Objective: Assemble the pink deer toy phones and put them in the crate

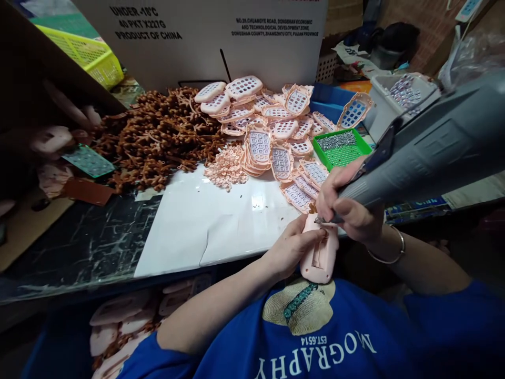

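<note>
My left hand (292, 246) is closed around a pink plastic toy phone casing (319, 271), held at the table's front edge with its back up. The casing has a rectangular recess and small screw holes at its lower corners. My right hand (355, 210) grips the nose of a large grey electric screwdriver (430, 142), which slants in from the right. Its tip meets the top end of the casing, close to my left thumb. Fingers partly hide the casing's upper right side. Just beyond my hands lie pink shells (298, 196) with button holes.
A green tray (342, 156) of small screws stands behind my right hand. Further back are piled pink shells (244, 87), small pink pieces (226, 167) and a brown heap of parts (165, 137). A white carton (221, 52) rises behind them. Below the table, a bin holds more casings (118, 310).
</note>
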The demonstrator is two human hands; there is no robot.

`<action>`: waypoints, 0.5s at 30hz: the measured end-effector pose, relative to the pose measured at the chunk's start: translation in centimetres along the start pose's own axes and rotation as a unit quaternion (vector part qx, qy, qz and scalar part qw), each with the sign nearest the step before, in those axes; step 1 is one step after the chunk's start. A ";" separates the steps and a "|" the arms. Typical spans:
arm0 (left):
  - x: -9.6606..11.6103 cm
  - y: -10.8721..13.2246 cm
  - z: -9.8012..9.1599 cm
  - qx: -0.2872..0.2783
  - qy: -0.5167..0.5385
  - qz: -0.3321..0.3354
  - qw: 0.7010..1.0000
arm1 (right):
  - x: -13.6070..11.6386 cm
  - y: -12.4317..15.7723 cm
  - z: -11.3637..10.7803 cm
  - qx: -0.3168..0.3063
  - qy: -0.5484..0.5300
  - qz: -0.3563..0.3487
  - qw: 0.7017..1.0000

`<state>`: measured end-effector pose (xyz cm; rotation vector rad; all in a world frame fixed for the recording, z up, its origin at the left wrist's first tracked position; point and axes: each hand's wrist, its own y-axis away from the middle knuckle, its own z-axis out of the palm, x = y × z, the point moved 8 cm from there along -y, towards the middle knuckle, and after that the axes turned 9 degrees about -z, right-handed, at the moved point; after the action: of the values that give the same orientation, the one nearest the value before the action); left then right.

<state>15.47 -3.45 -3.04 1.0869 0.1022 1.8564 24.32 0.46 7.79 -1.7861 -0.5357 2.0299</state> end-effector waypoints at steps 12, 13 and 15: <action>-1.0 1.6 -2.4 0.002 -0.040 -0.104 0.994 | -3.1 -6.6 -6.8 0.116 0.011 -0.151 0.982; -1.8 1.9 -2.3 -0.029 -0.022 -0.132 0.991 | -2.2 -7.3 -8.1 0.143 0.047 -0.143 0.978; -3.3 2.3 -1.9 -0.098 0.014 -0.190 0.977 | 0.3 -8.3 -10.2 0.174 0.085 -0.112 0.975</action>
<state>13.04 -6.57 -5.13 0.8390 0.1307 1.5033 34.67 8.04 10.70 -1.5894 -0.2927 1.6797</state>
